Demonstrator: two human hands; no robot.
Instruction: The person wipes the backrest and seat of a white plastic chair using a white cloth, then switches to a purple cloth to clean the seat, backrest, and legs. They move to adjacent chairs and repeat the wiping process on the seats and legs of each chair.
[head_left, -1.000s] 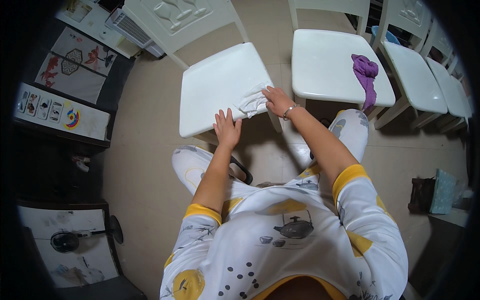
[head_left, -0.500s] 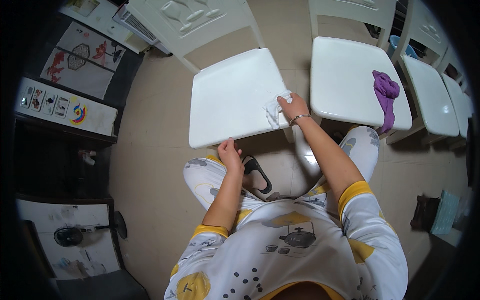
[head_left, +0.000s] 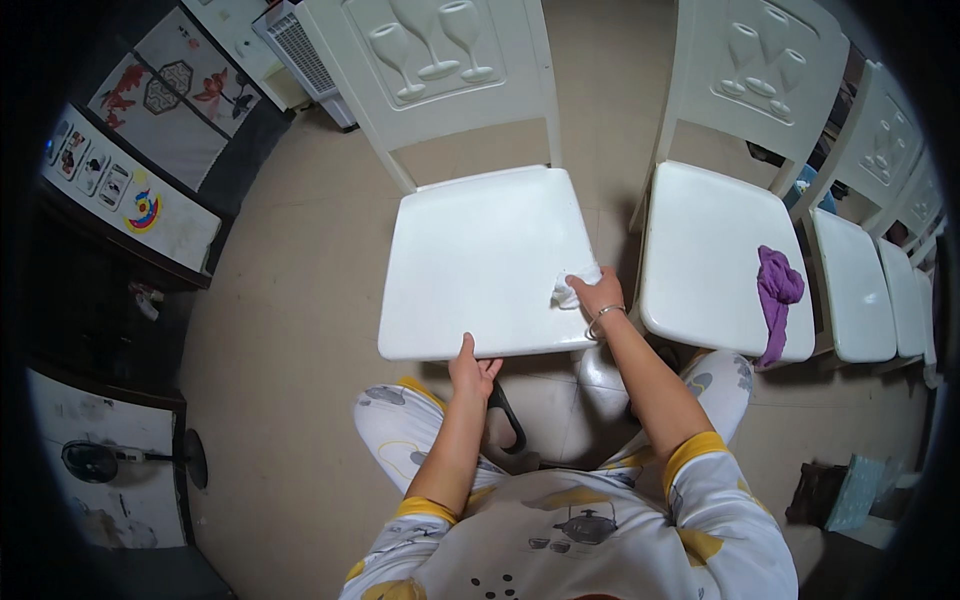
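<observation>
A white chair point(head_left: 480, 250) stands straight in front of me, its backrest carved with wine glasses. My right hand point(head_left: 600, 293) is closed on a crumpled white cloth point(head_left: 573, 286) and presses it on the seat near the right front corner. At the seat's front edge is my left hand point(head_left: 472, 368), its thumb over the rim and its fingers below, holding the chair. On the seat of a second white chair point(head_left: 700, 240) to the right, a purple cloth point(head_left: 778, 290) lies bunched, one end hanging toward the front edge.
More white chairs point(head_left: 855, 290) stand in a row at the far right. Along the left are a dark cabinet point(head_left: 90, 270) and a small black fan point(head_left: 92, 460). A white air cooler point(head_left: 300, 55) is at the back left. A light blue box point(head_left: 855, 490) sits at lower right.
My view has tilted up, so the chairs appear lower. The right hand and white cloth remain at the seat's right side; my left thumb now lies over the front rim.
</observation>
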